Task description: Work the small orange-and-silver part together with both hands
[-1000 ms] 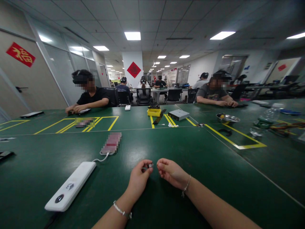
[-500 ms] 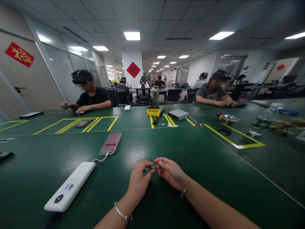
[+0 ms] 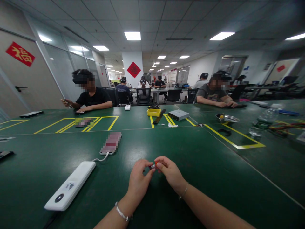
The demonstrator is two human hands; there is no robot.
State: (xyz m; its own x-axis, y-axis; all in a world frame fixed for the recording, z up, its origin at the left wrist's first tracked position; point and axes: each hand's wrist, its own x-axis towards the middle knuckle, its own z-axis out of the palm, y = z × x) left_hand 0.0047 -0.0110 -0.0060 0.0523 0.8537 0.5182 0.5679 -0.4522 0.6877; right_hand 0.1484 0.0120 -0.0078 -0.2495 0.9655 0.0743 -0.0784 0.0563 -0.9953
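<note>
My left hand (image 3: pixel 139 178) and my right hand (image 3: pixel 169 171) meet just above the green table (image 3: pixel 202 178), near its front edge. Both pinch a tiny object (image 3: pixel 152 165) between their fingertips; it shows a dark part and a red part, too small to name. The fingers of each hand are curled closed around it. A bracelet sits on each wrist.
A white power bank (image 3: pixel 70 186) lies to the left, cabled to a phone (image 3: pixel 111 143). Farther off are a yellow bin (image 3: pixel 153 112), a grey box (image 3: pixel 178 114), a metal bowl (image 3: pixel 227 118) and a water bottle (image 3: pixel 263 122). Other people sit at the far side.
My hands have closed the gap between them; the right hand's fingertips now touch the small object that the left hand held alone before. Both hands rose slightly.
</note>
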